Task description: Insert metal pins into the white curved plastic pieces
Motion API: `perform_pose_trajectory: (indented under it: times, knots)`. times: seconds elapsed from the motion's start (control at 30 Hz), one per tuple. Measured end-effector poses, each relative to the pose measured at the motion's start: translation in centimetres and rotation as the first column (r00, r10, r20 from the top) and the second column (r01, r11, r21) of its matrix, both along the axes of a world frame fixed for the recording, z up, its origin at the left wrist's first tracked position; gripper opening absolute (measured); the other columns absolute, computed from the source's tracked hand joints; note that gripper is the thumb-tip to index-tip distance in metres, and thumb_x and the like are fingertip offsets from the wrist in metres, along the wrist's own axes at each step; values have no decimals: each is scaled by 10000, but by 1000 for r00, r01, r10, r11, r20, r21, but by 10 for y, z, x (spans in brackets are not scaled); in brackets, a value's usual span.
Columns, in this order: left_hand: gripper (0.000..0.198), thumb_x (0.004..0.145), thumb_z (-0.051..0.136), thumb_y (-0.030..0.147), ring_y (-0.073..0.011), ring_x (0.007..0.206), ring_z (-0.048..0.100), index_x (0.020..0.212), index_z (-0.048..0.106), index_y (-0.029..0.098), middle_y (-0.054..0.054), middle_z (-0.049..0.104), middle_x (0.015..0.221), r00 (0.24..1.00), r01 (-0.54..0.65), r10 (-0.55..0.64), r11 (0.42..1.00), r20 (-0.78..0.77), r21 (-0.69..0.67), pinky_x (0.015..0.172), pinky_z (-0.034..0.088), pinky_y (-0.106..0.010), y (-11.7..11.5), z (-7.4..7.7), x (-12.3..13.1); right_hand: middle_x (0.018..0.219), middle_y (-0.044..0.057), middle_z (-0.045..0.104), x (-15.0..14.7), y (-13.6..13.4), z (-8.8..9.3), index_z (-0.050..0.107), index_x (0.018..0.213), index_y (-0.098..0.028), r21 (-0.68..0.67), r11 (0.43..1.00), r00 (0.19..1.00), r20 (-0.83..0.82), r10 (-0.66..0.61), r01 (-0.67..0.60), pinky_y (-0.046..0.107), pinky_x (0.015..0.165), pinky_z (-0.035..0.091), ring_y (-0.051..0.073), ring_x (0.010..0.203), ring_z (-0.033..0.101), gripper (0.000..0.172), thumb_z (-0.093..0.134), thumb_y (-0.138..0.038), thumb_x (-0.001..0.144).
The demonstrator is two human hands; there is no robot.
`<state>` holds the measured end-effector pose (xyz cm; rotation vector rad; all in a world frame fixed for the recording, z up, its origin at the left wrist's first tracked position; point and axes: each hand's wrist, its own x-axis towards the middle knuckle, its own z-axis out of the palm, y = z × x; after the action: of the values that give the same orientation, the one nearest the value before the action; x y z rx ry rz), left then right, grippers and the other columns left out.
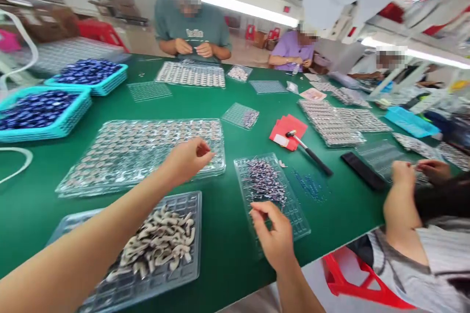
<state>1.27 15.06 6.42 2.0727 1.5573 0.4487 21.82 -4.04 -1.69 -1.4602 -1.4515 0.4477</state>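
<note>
My left hand (188, 160) is over the right end of a large clear plastic tray (147, 149) whose pockets hold rows of small pale pieces. Its thumb and fingertips are pinched together; whatever they hold is too small to make out. My right hand (272, 232) is at the near left edge of a smaller clear tray (299, 222). Thumb and index finger are closed in a pinch there, with no nameable thing showing between them. On that tray lies a heap of thin dark parts with pale ends (265, 181). Curved beige pieces (161, 239) fill another tray (196, 249) below my left forearm.
A hammer (312, 154) rests partly on red packets (289, 129). Tiny blue bits (310, 186) lie scattered nearby. Turquoise baskets (79, 110) of dark blue pieces stand at left. A co-worker's hands (418, 171) work close on my right; other people sit across the table.
</note>
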Motion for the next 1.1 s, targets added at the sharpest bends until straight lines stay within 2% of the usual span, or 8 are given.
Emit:
perform_pose_trajectory:
  times: [0.1,0.2,0.3,0.4,0.6,0.8,0.93,1.1]
  knots:
    - [447,835,556,514,-189,609,582,1129,618,182,-36,691,758,983,57,-25,984,184,-171,538,402,-262,-43,11,-16,950,46,725,20,-7,5,690,1016,-224,-38,996,997,24,-80,80,269,732,541,171,836,680,148,590,-255,910]
    - [400,890,497,527,-188,621,562,1079,665,217,-43,679,774,956,164,-82,945,283,-282,532,396,-262,-89,19,-31,911,38,712,44,-11,11,685,964,-225,-62,988,981,142,-132,142,275,696,527,168,780,657,128,604,-304,907]
    - [341,921,485,517,-203,730,613,959,682,241,-46,688,809,905,278,-118,892,410,-357,595,442,-258,-125,18,-33,861,27,701,58,-7,15,681,923,-224,-127,988,958,282,-53,92,280,657,514,161,717,638,132,580,-308,914]
    - [304,941,474,490,-197,789,636,984,656,251,-38,698,862,860,354,-95,819,502,-451,659,480,-258,-146,7,-24,884,38,695,56,6,18,669,918,-218,-194,981,930,360,78,-7,289,684,516,172,778,655,130,553,-276,924]
    - [249,913,538,449,-198,820,641,936,603,209,-52,689,864,828,345,15,775,561,-530,713,498,-288,-149,-22,-6,842,43,662,34,32,11,638,859,-198,-303,952,845,499,193,-38,312,717,479,193,804,620,82,577,-242,893]
    - [237,890,556,400,-157,731,590,961,573,174,-55,652,882,694,383,188,721,695,-578,676,475,-284,-149,-35,-2,762,22,636,30,31,8,594,740,-198,-339,940,841,500,208,-30,289,674,449,171,735,603,153,520,-138,860]
    - [245,887,516,356,-134,650,529,989,598,149,-34,583,825,645,430,234,676,727,-599,628,423,-279,-150,-43,-4,729,4,632,37,18,18,594,738,-203,-387,920,917,341,206,-62,263,623,456,154,674,595,140,537,-180,863]
    - [230,898,482,332,-111,593,374,982,605,157,20,457,719,635,450,222,672,740,-588,560,302,-254,-151,-50,-8,652,-17,576,29,-4,20,588,746,-197,-437,898,994,68,82,-44,230,530,428,128,576,536,171,556,-277,893]
